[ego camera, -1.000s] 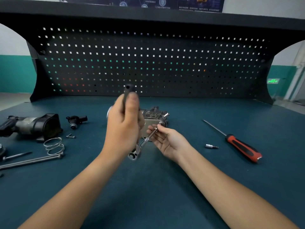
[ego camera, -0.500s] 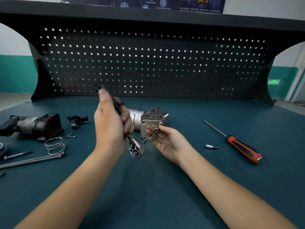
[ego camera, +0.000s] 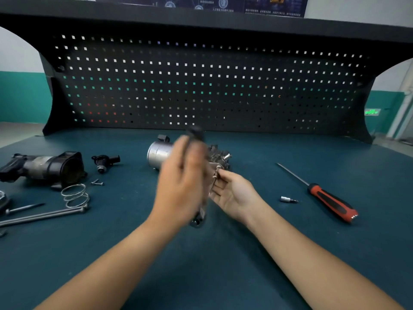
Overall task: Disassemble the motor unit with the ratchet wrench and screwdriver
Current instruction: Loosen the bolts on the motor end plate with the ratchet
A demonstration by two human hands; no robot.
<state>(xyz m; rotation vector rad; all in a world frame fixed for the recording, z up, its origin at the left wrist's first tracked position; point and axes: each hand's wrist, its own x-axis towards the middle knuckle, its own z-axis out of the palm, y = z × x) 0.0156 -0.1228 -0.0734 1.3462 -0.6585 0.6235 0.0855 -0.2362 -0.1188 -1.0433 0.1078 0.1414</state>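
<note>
The silver motor unit (ego camera: 157,155) lies on the teal bench at centre, its geared end partly hidden behind my hands. My left hand (ego camera: 181,182), blurred by motion, grips the black handle of the ratchet wrench (ego camera: 197,219), whose head shows below the hand. A thin extension bar (ego camera: 215,175) runs from the wrench up to the unit's end plate. My right hand (ego camera: 232,191) pinches that bar near the plate, palm up. The red-and-black screwdriver (ego camera: 330,201) lies on the bench to the right, untouched.
A small bit socket (ego camera: 288,199) lies right of my hands. On the left are a removed black housing (ego camera: 47,167), a small black part (ego camera: 104,161), two screws (ego camera: 97,182), a coil spring (ego camera: 74,195) and long bolts (ego camera: 42,215). A black pegboard (ego camera: 201,86) backs the bench.
My left hand swung the wrench handle left and then back to the right; it is blurred now. My right hand kept its hold on the bar at the end plate.
</note>
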